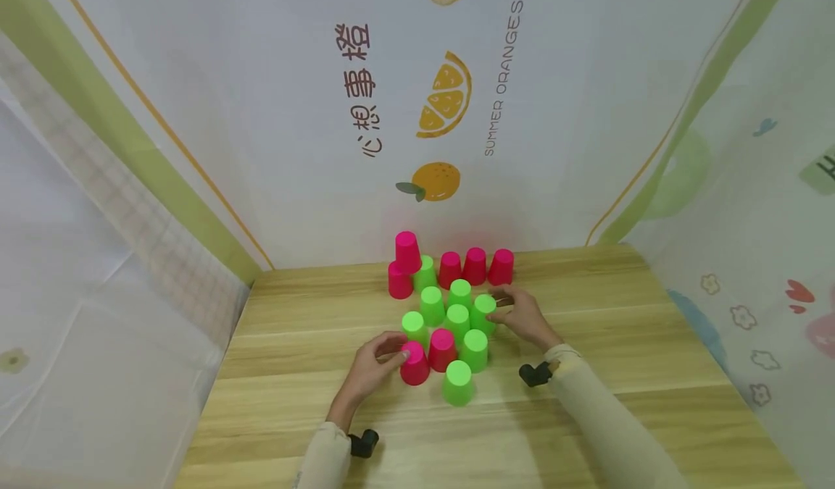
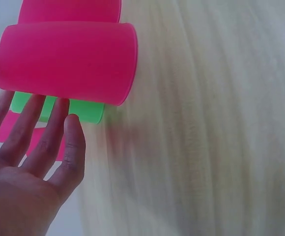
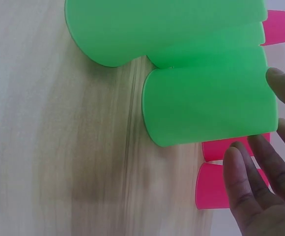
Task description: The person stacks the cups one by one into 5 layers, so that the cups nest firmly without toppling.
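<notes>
While both forearms lie low over the wooden surface point(image 1: 293, 329), the left hand point(image 1: 373, 364) has a loose, released grip, fingertips touching a pink cup point(image 1: 414, 364); the right hand point(image 1: 524, 317), also released, touches a green cup point(image 1: 483, 312). All cups sit upside down.

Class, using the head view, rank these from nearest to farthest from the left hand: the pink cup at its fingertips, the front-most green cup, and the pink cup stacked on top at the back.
1. Pink cup at the left hand's fingertips.
2. Front-most green cup, to the right of the hand.
3. Stacked pink cup, back row by the wall.
</notes>
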Demonstrator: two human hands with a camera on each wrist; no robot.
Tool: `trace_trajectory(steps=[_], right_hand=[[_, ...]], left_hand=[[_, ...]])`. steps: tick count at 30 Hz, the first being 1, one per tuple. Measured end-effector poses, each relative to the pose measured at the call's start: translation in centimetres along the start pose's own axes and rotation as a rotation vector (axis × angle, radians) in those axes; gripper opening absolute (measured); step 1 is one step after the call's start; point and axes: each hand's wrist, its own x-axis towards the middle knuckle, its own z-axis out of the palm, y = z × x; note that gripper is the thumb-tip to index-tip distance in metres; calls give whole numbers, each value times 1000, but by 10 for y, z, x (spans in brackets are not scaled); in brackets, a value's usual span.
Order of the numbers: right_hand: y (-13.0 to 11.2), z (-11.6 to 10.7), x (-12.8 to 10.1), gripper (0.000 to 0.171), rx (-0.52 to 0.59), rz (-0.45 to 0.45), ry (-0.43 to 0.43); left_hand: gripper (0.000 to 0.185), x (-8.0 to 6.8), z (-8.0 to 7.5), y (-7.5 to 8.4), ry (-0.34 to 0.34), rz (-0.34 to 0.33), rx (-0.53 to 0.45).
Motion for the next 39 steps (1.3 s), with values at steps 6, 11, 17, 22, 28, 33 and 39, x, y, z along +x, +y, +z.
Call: trace_trajectory(steps=[6,11,17,22,28,33,39], right_hand=[[2,1,3,45,27,2,4],[4,4,4,44,26,10,-4],[3,7,4,45,31,11,-14],[1,4,7,44,-8,1,4],[-7,-8,10,44,-52,-25,5],[-17,-23,18,44,-92,-84,12],[-32,-38,31,48,-81,-117,12]], left_hand=[[41,-1,2,-4,-35,-1,-7],[46,-4,3,-5,-63,-16,-11],[51,-7,3,-6,-52,-33,-29],[52,-7,4,-5,-51,0,-33],[51,-7,5,-7,-32,-2,-32],[51,-7,7,-8,-26,12,-35],[51,-6,8,-11,-23,24,-44]])
